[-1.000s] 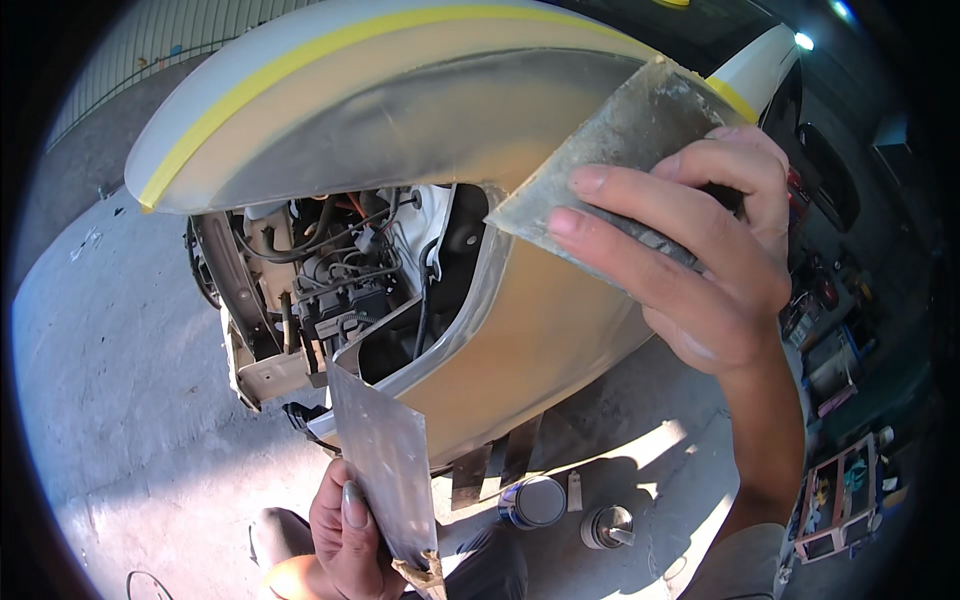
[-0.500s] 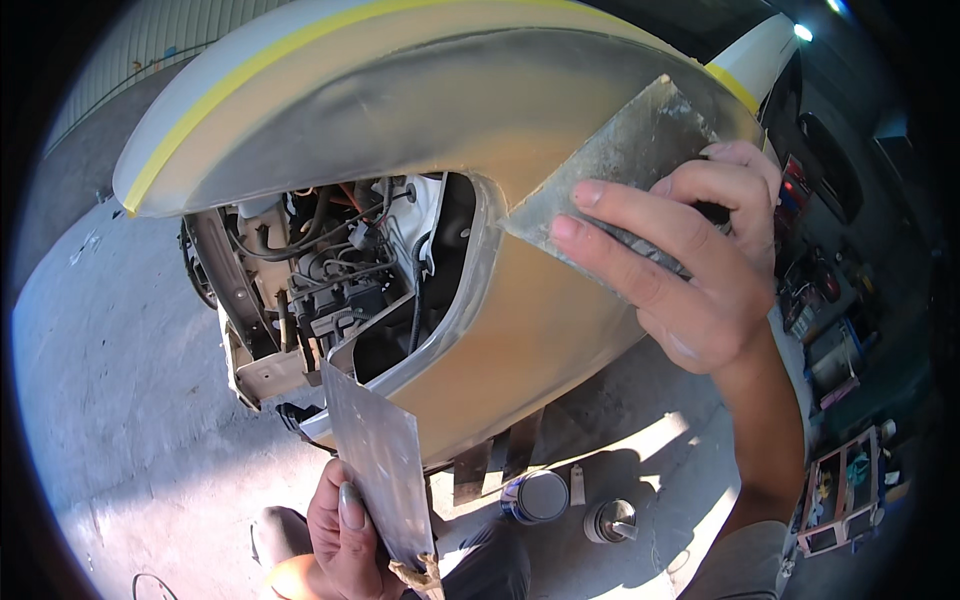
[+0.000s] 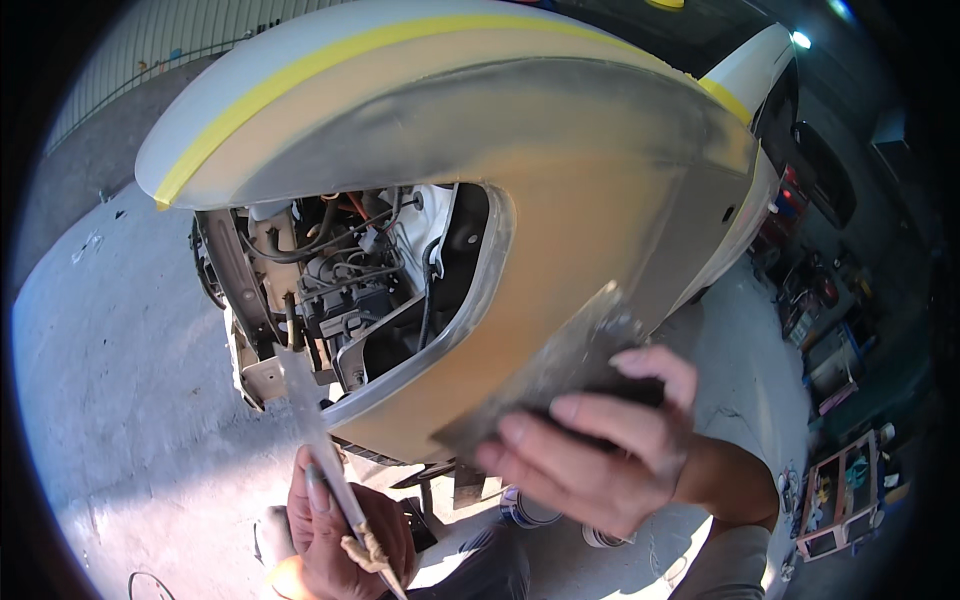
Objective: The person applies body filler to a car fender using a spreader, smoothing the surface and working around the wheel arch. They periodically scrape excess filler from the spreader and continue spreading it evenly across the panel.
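My right hand (image 3: 590,440) grips a dark metal spreader plate (image 3: 565,350), blurred, in front of the lower part of a car's front body panel (image 3: 590,210), which is tan and grey with patchy coating. My left hand (image 3: 335,530) holds a long silvery metal sheet (image 3: 300,390) nearly edge-on at the bottom centre, with tan putty (image 3: 365,550) on its near end. Yellow tape (image 3: 350,45) runs along the panel's upper curve. The open headlight cavity (image 3: 330,280) shows hoses, brackets and black engine parts.
Cans (image 3: 525,510) stand on the concrete floor (image 3: 110,370) below the panel, partly behind my right hand. A small rack with items (image 3: 840,490) is at lower right. More equipment (image 3: 820,290) lies along the right side, and a corrugated wall (image 3: 115,70) is at upper left.
My right hand has moved down from the upper right of the panel with its spreader, uncovering that area. The sheet in my left hand has turned edge-on and shifted left.
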